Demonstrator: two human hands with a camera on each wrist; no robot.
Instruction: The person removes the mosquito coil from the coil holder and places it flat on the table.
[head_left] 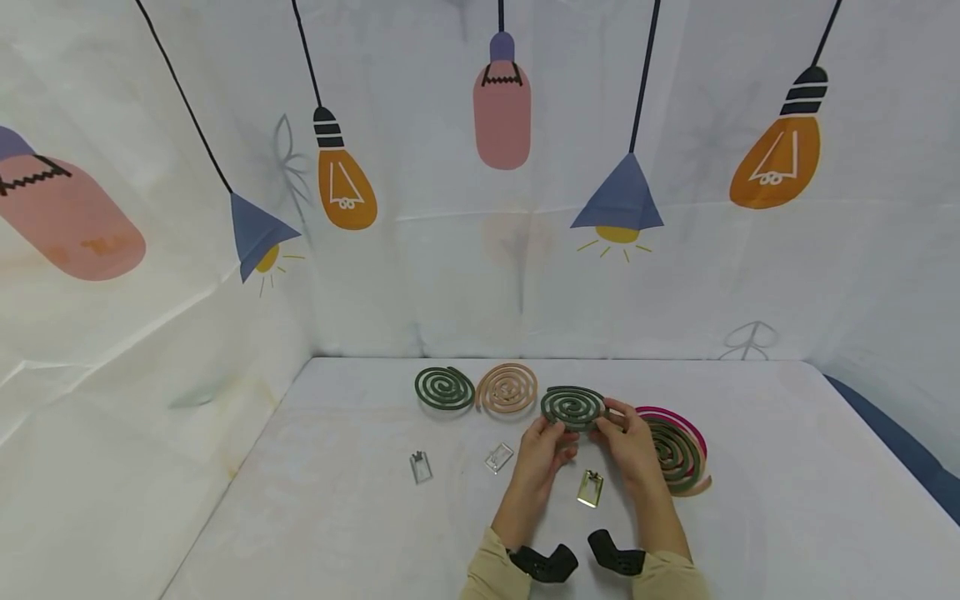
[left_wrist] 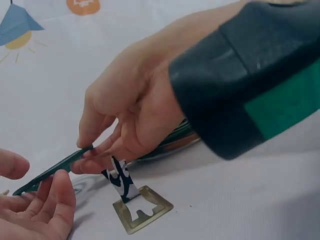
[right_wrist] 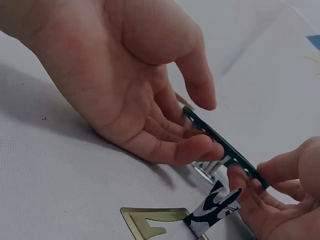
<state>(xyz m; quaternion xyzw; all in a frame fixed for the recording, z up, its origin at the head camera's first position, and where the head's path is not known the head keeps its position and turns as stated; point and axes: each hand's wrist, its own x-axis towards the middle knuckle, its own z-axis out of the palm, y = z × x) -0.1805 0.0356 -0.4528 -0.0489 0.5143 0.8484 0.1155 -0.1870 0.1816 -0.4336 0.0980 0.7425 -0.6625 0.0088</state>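
A dark green mosquito coil is raised above the table, tilted, with a hand at either side. My left hand holds its near left edge, fingers beneath and thumb above. My right hand pinches its right edge; in the left wrist view the right thumb and fingers meet at the coil's rim. Below the hands lies a gold metal coil stand with a bent-up tab. Part of the coil is hidden by fingers in the right wrist view.
Another green coil and a tan coil lie at the back. Two silver stands lie left of my hands. Beside my right hand is a pile of green, tan and magenta coils. Behind hangs a lamp-printed curtain.
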